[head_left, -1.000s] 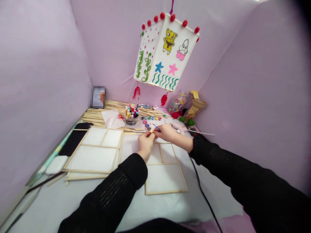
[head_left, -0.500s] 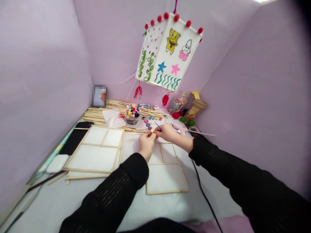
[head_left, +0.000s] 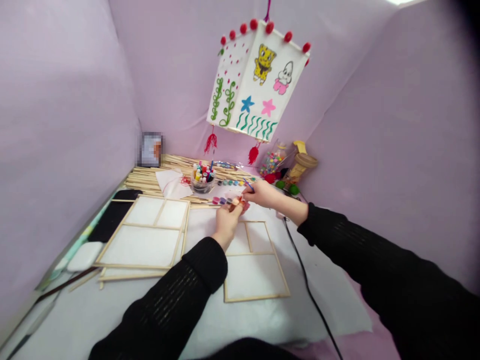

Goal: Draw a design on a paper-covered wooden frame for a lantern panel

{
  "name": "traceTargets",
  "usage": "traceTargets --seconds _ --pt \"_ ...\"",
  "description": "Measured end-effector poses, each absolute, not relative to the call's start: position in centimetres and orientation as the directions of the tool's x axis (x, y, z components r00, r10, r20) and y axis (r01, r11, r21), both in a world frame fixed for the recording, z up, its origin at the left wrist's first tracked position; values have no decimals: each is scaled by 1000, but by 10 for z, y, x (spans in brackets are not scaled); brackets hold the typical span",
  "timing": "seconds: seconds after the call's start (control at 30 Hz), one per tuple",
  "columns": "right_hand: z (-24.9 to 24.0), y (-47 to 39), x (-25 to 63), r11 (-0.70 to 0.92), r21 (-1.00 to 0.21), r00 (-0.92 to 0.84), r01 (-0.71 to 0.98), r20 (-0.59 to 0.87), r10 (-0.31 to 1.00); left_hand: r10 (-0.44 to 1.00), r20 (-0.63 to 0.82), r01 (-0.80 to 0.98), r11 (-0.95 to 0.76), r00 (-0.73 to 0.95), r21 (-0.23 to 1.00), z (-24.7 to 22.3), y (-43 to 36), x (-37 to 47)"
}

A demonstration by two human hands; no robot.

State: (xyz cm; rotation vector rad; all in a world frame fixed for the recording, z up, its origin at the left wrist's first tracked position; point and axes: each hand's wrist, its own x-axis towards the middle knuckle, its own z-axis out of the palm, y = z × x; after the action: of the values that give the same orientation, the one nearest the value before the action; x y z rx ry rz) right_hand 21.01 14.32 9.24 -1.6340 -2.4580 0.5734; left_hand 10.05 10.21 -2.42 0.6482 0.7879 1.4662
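Observation:
My left hand (head_left: pixel 226 223) is closed on one end of a strip of small paint pots (head_left: pixel 221 201), which shows purple, dark and orange colours. Close against it, my right hand (head_left: pixel 261 194) pinches a thin blue paintbrush (head_left: pixel 247 184); its tip is hidden by the fingers. Both hands hover over a wooden frame with white panels (head_left: pixel 257 275) lying on the white-covered table. Beyond them lies a second row of coloured paint pots (head_left: pixel 233 183). What the right fingertips touch on the left-hand strip is too small to make out.
To the left lie stacked stick frames (head_left: pixel 140 245), a black flat object (head_left: pixel 110 220) and a white case (head_left: pixel 85 256). Wooden sticks (head_left: pixel 144 177) and a tub of markers (head_left: pixel 203 186) sit behind. A painted lantern (head_left: pixel 258 82) hangs above; a black cable (head_left: pixel 305 275) runs at right.
The paint strip in my left hand has swung to a more level position. My right hand has risen slightly, and the brush has tilted. The whole view has shifted a little.

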Motion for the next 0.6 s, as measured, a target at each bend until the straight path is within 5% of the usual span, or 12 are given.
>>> traceTargets --seconds 0.33,0.6 --pt "118 158 223 194 -578 -401 793 -254 880 999 -28 -616 38 25 787 -22 101 96" --pt "101 184 239 32 -775 -523 632 -395 756 1000 3 -446 1 8 895 -24 103 96"
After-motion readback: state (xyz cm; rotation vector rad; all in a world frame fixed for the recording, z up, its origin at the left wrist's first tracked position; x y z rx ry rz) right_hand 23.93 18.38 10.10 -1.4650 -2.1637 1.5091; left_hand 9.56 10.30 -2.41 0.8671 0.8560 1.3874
